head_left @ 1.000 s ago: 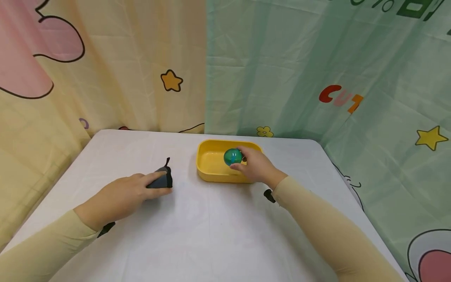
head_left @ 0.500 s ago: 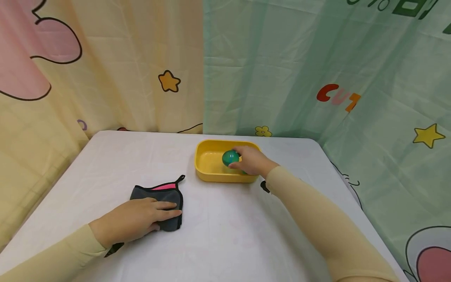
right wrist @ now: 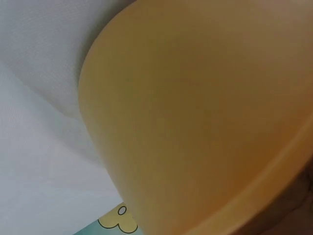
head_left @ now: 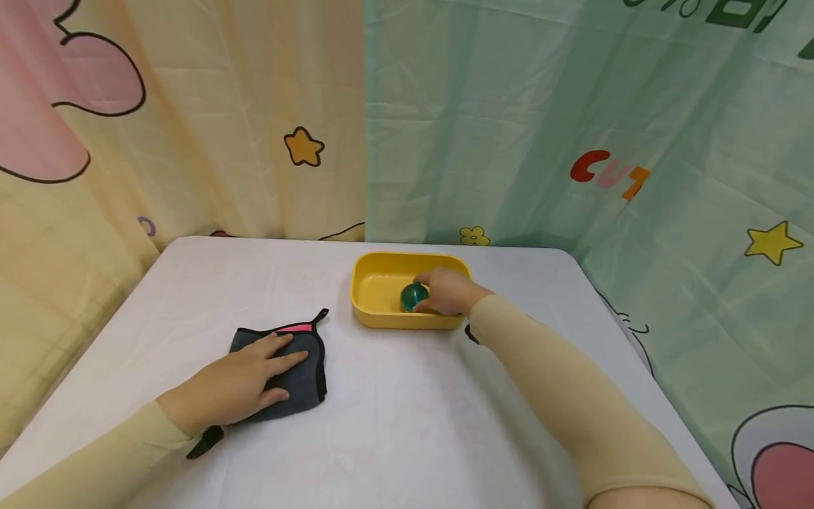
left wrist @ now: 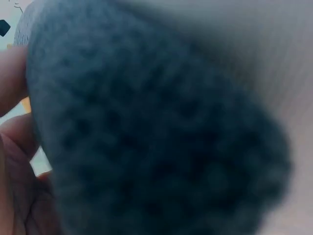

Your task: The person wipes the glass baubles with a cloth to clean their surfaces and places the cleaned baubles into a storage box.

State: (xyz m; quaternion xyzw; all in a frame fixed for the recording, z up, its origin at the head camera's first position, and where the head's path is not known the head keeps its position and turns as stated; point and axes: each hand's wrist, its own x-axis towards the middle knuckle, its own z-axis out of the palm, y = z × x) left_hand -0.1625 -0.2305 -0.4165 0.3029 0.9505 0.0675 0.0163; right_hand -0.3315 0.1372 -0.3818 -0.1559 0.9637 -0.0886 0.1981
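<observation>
My left hand (head_left: pixel 244 378) lies palm down with fingers spread on a folded dark grey cloth (head_left: pixel 299 378), which has black edging, a hanging loop and a strip of pink showing at its far edge. Close up in the left wrist view, the fuzzy grey cloth (left wrist: pixel 146 127) fills most of the frame, with part of the hand at the left. My right hand (head_left: pixel 448 291) reaches into a yellow plastic tub (head_left: pixel 381 322) and holds a shiny green ball (head_left: pixel 412 297) low inside it, between thumb and fingers. In the right wrist view the tub's outer wall (right wrist: pixel 186 107) hides the ball.
A white cloth covers the table (head_left: pixel 375 417). Behind it hang a cream curtain (head_left: pixel 254 71) and a pale green curtain (head_left: pixel 509 106) with printed cartoon shapes. The tub stands near the table's far edge.
The grey cloth, first gripped and raised in my left hand, now lies on the table nearer me, and the fingers have spread over it. My right hand has lowered the green ball deeper into the tub.
</observation>
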